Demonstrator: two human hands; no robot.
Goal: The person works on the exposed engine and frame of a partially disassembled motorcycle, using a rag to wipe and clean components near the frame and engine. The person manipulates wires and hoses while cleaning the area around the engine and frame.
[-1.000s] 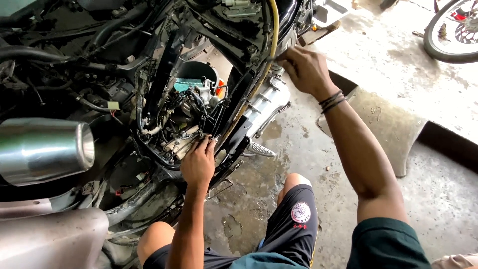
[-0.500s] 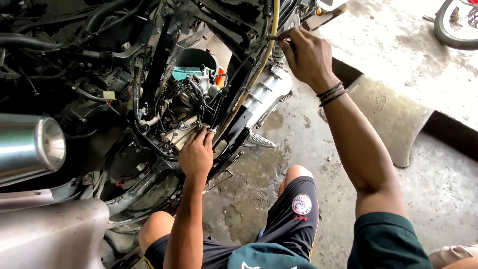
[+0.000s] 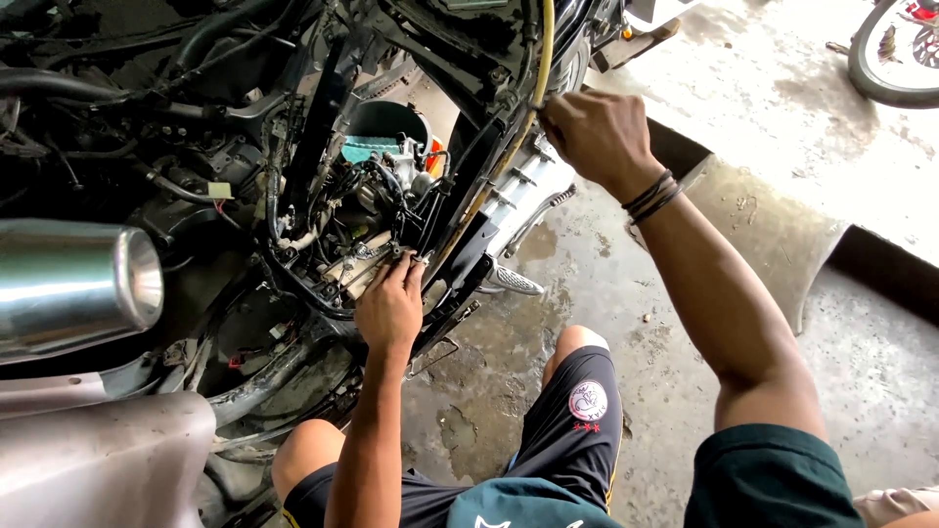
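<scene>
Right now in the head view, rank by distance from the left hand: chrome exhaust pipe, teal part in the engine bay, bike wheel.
From the left hand:
1. teal part, just above it.
2. chrome exhaust pipe, far left.
3. bike wheel, top right corner.

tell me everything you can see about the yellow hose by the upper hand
The yellow hose is a thin, flexible tube, rubber or plastic by its look, dull yellow and grimy lower down. It drops from the top edge of the picture along the black frame of the stripped motorcycle, then slants down and left toward the engine parts. The right hand is closed at it about midway; whether the fingers fully wrap it cannot be told. Its ends are hidden.
</scene>
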